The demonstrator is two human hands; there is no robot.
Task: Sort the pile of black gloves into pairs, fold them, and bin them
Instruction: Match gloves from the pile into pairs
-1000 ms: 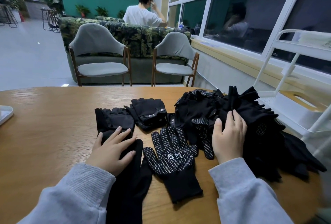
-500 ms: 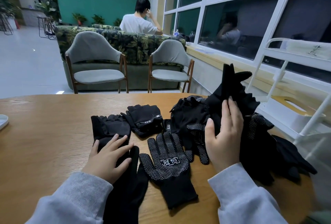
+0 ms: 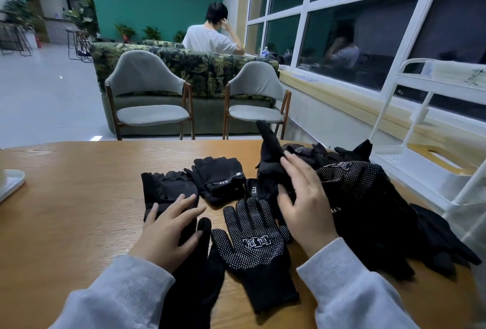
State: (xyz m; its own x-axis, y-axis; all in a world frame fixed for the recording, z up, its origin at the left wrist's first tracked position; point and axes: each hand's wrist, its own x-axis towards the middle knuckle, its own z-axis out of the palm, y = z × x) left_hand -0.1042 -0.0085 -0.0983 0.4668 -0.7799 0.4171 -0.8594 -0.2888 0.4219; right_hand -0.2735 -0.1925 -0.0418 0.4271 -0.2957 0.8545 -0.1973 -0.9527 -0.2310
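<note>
Wooden table (image 3: pixel 65 197) w/ glove pile (image 3: pixel 368 197) at right. Your right hand (image 3: pixel 302 205) pinches a soft, light plain glove (image 3: pixel 271 155); grab by cuff. Left hand (image 3: pixel 168 231) lies flat, fingers straight, on another glove (image 3: pixel 194 289).

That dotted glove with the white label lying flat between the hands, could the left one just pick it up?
Probably yes. The dotted glove lies flat on the table with nothing on top, just right of the left hand, which rests open on a plain black glove.
</note>
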